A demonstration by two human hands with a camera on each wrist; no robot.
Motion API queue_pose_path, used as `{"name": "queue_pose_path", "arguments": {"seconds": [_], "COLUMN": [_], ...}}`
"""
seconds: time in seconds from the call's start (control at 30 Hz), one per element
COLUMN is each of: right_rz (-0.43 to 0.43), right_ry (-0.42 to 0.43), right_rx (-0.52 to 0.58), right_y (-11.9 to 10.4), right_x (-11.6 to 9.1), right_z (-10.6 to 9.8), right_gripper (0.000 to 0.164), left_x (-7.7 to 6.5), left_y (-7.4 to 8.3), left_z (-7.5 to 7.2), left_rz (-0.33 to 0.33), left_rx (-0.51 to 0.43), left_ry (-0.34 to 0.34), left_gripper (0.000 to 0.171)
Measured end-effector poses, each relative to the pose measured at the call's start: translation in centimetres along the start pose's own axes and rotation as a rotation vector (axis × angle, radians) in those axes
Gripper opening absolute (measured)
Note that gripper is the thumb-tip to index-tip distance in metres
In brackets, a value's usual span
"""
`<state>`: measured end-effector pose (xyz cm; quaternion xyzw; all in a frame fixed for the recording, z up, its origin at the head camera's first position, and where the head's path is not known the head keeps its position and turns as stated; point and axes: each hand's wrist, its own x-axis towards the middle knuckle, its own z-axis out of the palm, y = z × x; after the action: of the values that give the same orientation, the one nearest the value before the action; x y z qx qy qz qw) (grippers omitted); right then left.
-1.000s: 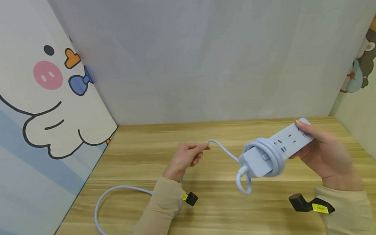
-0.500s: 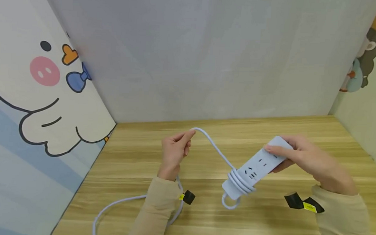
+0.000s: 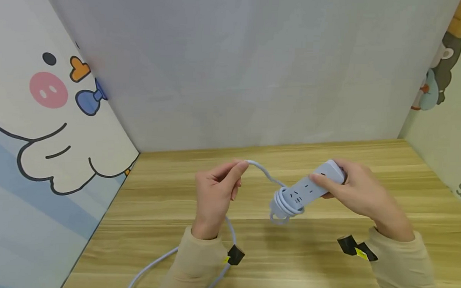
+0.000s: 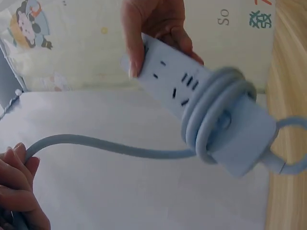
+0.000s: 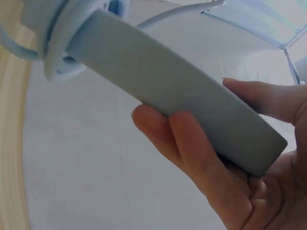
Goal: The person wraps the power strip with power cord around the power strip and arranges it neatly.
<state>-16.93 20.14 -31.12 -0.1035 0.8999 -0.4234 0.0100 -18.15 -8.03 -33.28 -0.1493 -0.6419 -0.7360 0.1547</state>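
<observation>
A white power strip (image 3: 309,187) is held up over the table, tilted, in my right hand (image 3: 360,191). The thumb lies across its socket face, and the right wrist view shows fingers (image 5: 192,143) curled against its plain back. Several turns of its cord (image 4: 213,112) wrap round the lower end, with a small loop hanging past that end. From the wrap a free stretch of power cord (image 3: 265,170) arcs left to my left hand (image 3: 215,190), which pinches it between thumb and forefinger. The cord runs on behind the left wrist and down to the table.
Loose cord (image 3: 154,262) lies on the wooden table (image 3: 144,200) at the front left. A pale wall (image 3: 255,77) rises behind the table. Printed cartoon panels stand on the left (image 3: 44,133) and right (image 3: 437,113). Each wrist carries a small black camera mount (image 3: 235,255).
My right hand has brought the power strip leftward and turned it, its wrapped end swinging round. My left hand first moved left, then back right, still pinching the cord. Table cord has shifted.
</observation>
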Motion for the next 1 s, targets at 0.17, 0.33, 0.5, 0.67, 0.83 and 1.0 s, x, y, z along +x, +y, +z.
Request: {"name": "queue_pose_path", "arguments": {"seconds": [0.17, 0.33, 0.5, 0.67, 0.83, 1.0], "right_rz": [-0.076, -0.298, -0.431, -0.425, -0.359, -0.350], "right_ry": [0.170, 0.329, 0.360, 0.450, 0.680, 0.807], "right_rx": [-0.104, -0.166, -0.173, -0.101, 0.123, 0.511], "right_y": [-0.7, -1.3, -0.7, 0.3, 0.4, 0.1], "right_x": [-0.3, -0.4, 0.4, 1.2, 1.4, 2.0], "right_z": [0.7, 2.1, 3.0, 2.9, 2.3, 2.3], "right_gripper": [0.038, 0.023, 0.020, 0.019, 0.020, 0.019], "left_x": [-1.2, -2.0, -2.2, -1.9, -1.8, -2.4], "left_y": [1.4, 2.1, 2.4, 2.3, 2.4, 2.4], "left_z": [0.8, 1.2, 1.2, 0.8, 0.8, 1.2], "left_rz": [0.084, 0.145, 0.284, 0.300, 0.223, 0.149], "left_rx": [-0.010, -0.010, -0.014, 0.000, 0.030, 0.095], "left_ry": [-0.080, -0.097, -0.122, -0.069, -0.066, -0.312], "left_gripper": [0.016, 0.013, 0.012, 0.011, 0.012, 0.017]}}
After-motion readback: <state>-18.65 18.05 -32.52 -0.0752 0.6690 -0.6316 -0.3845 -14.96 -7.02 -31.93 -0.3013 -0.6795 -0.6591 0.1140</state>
